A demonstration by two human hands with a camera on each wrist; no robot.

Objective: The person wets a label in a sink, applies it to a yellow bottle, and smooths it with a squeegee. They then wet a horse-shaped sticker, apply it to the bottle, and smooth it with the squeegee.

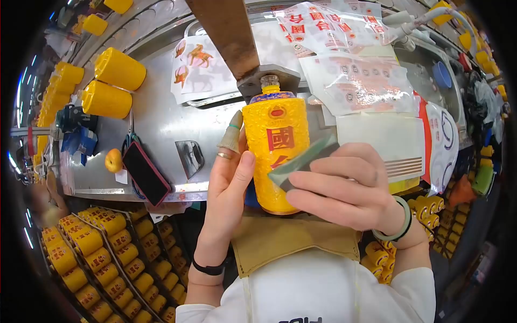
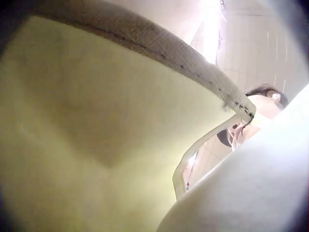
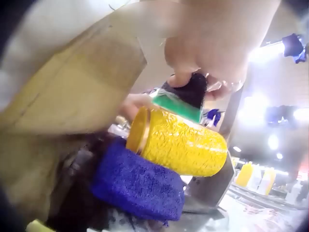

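1. The left hand (image 1: 230,169) is at the left side of the bottle (image 1: 276,148), its index finger and thumb extended rather than curled; a cot (image 1: 231,134) covers the index finger; the remaining fingers are mostly hidden.
2. The right hand (image 1: 353,185) pinches a scraper (image 1: 304,160) between thumb and fingers; its green blade slants over the lower front of the bottle; whether the edge touches, I cannot tell.
3. The bottle, yellow with red characters, lies in front of the person, neck at the dark bracket (image 1: 291,82), base near the apron (image 1: 293,242); a blue pad (image 3: 137,186) sits below it.
4. Leftward on the table (image 1: 218,126) are a phone (image 1: 145,173), scissors (image 1: 128,141) and a fruit (image 1: 113,160); printed sheets (image 1: 366,81) lie to the right.
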